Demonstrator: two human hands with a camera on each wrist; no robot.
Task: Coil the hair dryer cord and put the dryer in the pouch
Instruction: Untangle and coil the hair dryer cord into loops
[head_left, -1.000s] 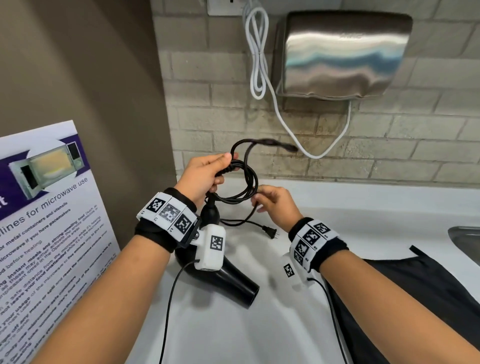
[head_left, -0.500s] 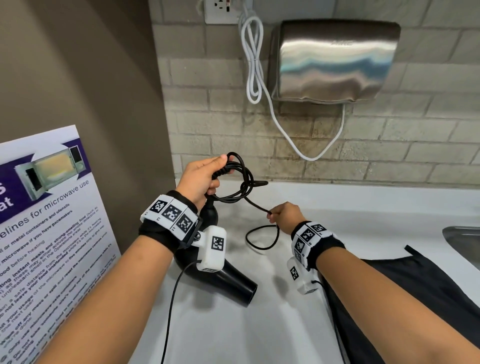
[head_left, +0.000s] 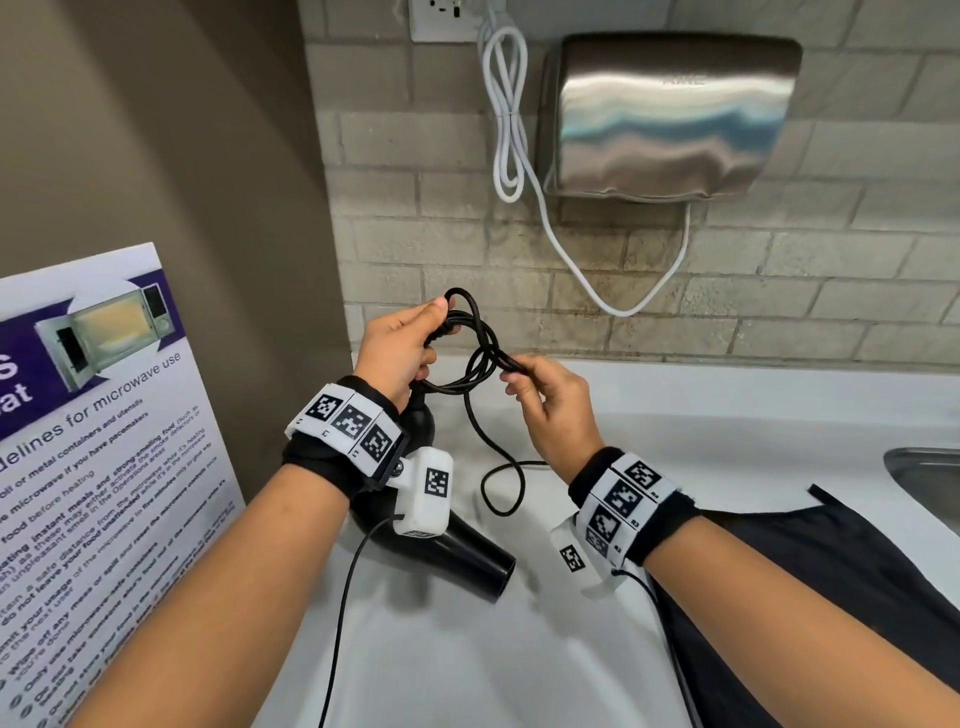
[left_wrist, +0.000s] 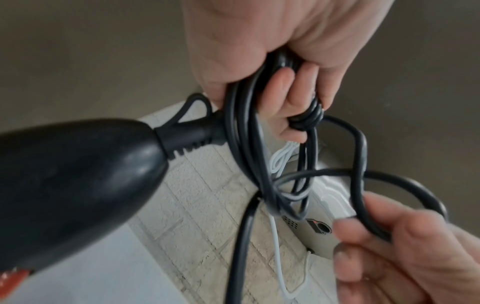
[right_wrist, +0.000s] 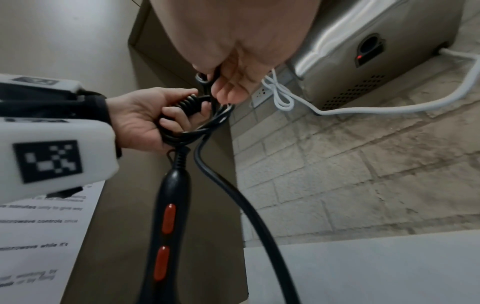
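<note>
While the left hand (head_left: 397, 353), at centre frame, clenched the gathered loops of the thin black rubber cord (head_left: 470, 358) above the glossy black plastic hair dryer (head_left: 467, 561), the right hand (head_left: 556, 405) pinched the next loop just right of it, slack trailing down to the white counter (head_left: 519, 649), the black fabric pouch (head_left: 810, 597) lying lower right.

hair dryer (head_left: 467, 561) body behind left wrist, pouch (head_left: 841, 597) cut off at edge

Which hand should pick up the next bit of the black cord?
Probably the right hand. It already pinches the loose cord next to the coil, and the slack hangs below it. The left hand is busy gripping the finished loops, with the hair dryer hanging under it.
</note>
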